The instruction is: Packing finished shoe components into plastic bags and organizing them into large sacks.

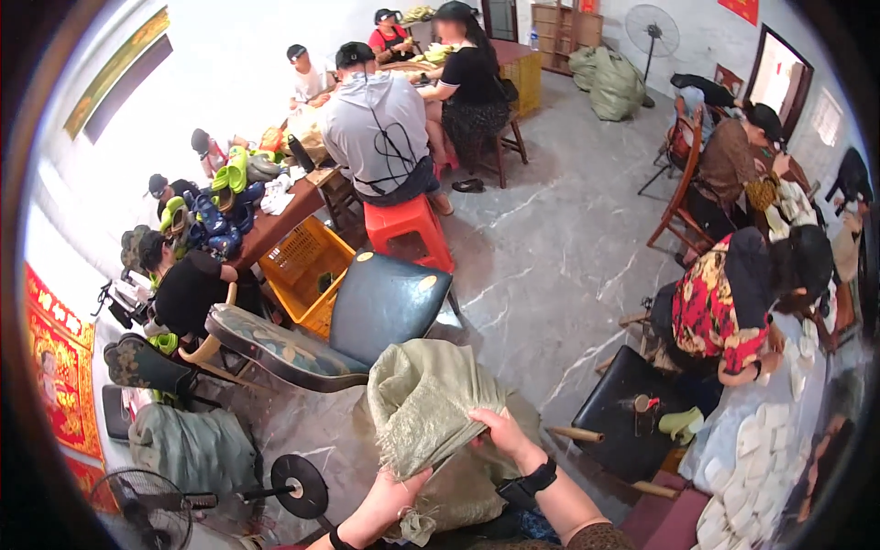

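We see a grey marble-patterned floor [559, 247] filling the centre of the frame. At upper left, a long wooden table [275, 225] runs beside a white wall [211, 73]. A red plastic stool [410, 227] and a yellow crate [302, 270] stand mid-left; a dark padded chair [367, 312] sits below them. We note a standing fan [653, 32] at the top right and red hangings [60, 367] at far left.

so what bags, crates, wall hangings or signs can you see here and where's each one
woven sack: pale green, crumpled, held by the left hand and right hand.
stuffed sacks: pale green, bulging, on the floor at the far wall beside a standing fan.
plastic crate: yellow-orange, open lattice, on the floor by the long table.
wall hanging: red and gold, rectangular, on the left wall.
red sign: upper right wall, partly cut off.
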The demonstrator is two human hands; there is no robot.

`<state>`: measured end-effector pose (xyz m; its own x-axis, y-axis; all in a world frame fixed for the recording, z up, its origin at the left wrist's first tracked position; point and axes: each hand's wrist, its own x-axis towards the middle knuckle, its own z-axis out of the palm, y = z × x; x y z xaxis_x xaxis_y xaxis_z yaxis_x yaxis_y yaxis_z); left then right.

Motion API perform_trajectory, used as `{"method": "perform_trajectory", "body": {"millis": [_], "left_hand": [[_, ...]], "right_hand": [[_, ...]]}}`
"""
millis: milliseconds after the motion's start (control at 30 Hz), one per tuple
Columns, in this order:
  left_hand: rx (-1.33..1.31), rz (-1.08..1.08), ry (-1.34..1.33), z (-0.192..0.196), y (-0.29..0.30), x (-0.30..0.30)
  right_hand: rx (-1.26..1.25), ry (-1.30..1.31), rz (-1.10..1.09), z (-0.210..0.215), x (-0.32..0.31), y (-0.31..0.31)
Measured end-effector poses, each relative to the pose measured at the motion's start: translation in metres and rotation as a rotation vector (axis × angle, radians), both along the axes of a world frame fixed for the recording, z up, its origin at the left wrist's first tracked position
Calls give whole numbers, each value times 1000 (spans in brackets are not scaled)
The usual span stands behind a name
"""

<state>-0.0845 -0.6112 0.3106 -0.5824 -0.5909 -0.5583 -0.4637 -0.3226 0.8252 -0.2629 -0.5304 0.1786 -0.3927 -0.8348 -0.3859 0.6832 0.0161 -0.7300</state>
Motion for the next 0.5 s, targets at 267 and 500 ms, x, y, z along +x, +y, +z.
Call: {"method": "perform_trajectory", "body": {"millis": [267,500], "left_hand": [[7,34,40,7,13,-60],[-151,-224,130,-107,-29,-179]], "right_hand": [[-142,195,-39,60,-95,-12],[50,277,-252,10,-187,-14]]}}
